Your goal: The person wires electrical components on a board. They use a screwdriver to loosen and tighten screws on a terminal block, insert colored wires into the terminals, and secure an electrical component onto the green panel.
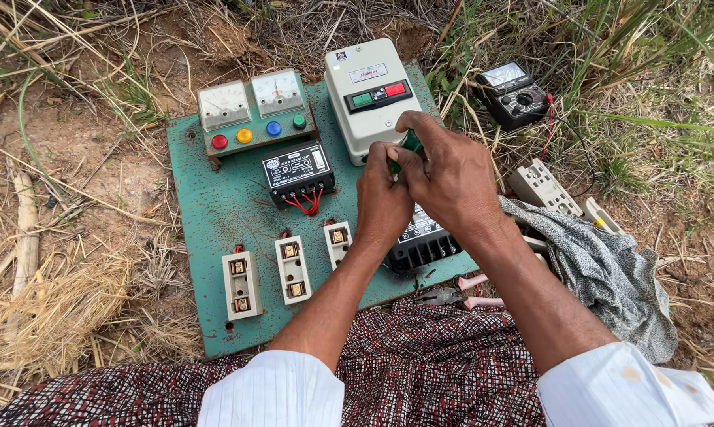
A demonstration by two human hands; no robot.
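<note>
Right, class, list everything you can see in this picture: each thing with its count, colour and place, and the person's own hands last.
Painted metal panel board: one, green, flat on the ground.
Dial meters: two, white faces, panel's top left.
Round indicator lamps: four, red, yellow, blue, green, below the meters.
Plastic starter box: one, cream with green and red buttons, panel top.
Small relay unit: one, black, red wires beneath, panel centre.
Ceramic fuse holders: three, white, panel's lower left.
Black terminal unit: one, under the hands.
Multimeter: one, black, on the grass at right.
Crumpled cloth: one, grey, right.
Pliers: one, pink handles, panel's lower edge.
Green tool handle: one, between both hands.
Left hand: touching the handle.
Right hand: gripping the handle.
</note>
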